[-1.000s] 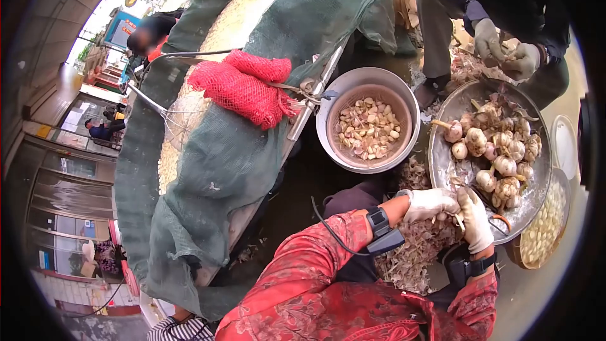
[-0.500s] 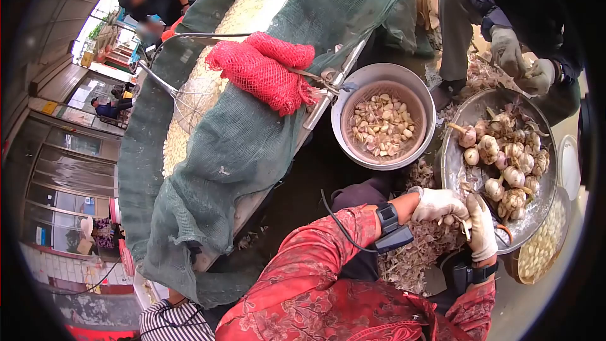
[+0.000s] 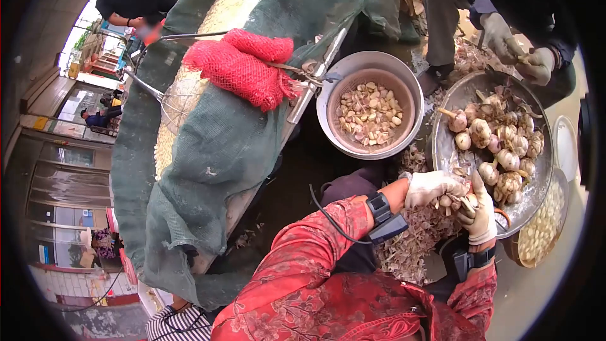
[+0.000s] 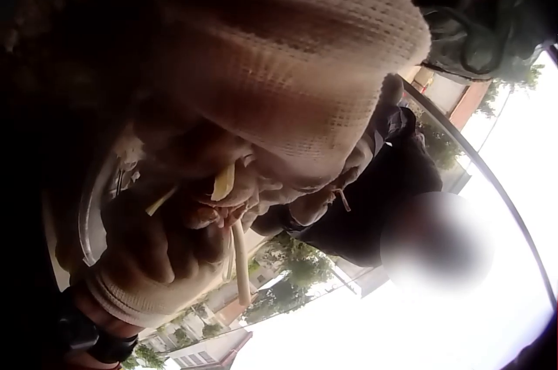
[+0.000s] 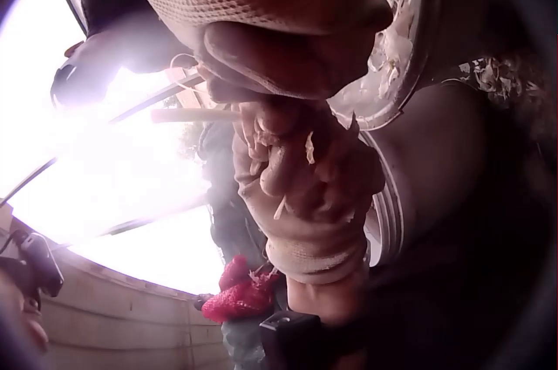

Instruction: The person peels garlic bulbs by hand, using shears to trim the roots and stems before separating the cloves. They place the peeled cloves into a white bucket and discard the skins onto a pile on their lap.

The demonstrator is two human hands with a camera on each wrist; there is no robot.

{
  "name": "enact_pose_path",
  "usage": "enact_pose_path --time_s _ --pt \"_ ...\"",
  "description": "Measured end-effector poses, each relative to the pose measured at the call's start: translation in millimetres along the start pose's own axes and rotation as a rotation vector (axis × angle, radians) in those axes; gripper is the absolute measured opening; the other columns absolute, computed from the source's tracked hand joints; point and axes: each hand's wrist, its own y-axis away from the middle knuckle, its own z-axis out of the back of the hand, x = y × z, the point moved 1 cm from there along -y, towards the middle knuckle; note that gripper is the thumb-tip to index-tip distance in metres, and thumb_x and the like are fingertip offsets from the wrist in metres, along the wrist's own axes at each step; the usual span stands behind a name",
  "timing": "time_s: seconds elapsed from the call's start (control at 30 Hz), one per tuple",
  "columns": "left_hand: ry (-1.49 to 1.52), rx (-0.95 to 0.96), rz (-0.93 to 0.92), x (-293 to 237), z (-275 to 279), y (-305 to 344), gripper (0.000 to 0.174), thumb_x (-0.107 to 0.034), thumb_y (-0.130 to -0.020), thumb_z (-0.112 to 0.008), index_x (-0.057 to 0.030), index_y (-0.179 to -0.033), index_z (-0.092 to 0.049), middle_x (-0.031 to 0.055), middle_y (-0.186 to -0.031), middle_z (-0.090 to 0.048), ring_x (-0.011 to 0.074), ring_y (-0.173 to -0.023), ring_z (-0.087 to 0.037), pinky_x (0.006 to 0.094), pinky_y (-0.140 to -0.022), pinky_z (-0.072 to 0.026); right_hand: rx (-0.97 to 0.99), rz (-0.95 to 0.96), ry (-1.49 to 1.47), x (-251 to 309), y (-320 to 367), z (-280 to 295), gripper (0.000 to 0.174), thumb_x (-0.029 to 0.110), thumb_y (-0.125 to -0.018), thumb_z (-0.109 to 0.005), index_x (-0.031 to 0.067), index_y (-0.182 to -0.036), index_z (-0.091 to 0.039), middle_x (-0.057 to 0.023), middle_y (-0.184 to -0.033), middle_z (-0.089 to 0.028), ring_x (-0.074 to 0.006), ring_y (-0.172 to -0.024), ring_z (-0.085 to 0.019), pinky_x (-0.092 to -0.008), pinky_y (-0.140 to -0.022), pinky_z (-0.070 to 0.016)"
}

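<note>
Outdoors, green mesh [image 3: 202, 183] lies over a long spread of pale pieces on your left. Your gloved left hand [image 3: 432, 189] curls its fingers under and around the garlic [image 3: 446, 204], a loose cluster of cloves cradled against the palm. Your right hand [image 3: 482, 218] meets it from the other side, fingers bent and gripping the cluster's near edge. Both hands touch the garlic, so neither is clearly nearer. Its pale stem [image 5: 193, 114] juts lengthwise from between the gloves. Just beyond your hands sits the pan [image 3: 449, 151] of bulbs; peelings [image 3: 413, 249] lie below.
</note>
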Motion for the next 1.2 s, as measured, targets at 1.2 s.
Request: enact_pose_path --time_s 1.2 --pt "-0.305 0.185 0.545 -32.5 -4.2 27.0 0.032 -0.011 -0.092 -0.058 0.0057 -0.119 -0.054 0.0141 -0.103 -0.064 0.0199 -0.083 -0.067 0.0315 -0.08 -0.0536 0.405 0.062 -0.318 -1.5 -3.8 -3.3 0.049 0.053 -0.099 -0.045 0.0083 -0.08 -0.053 0.0065 -0.055 -0.038 -0.0012 -0.039 -0.026 -0.0158 -0.033 -0.0199"
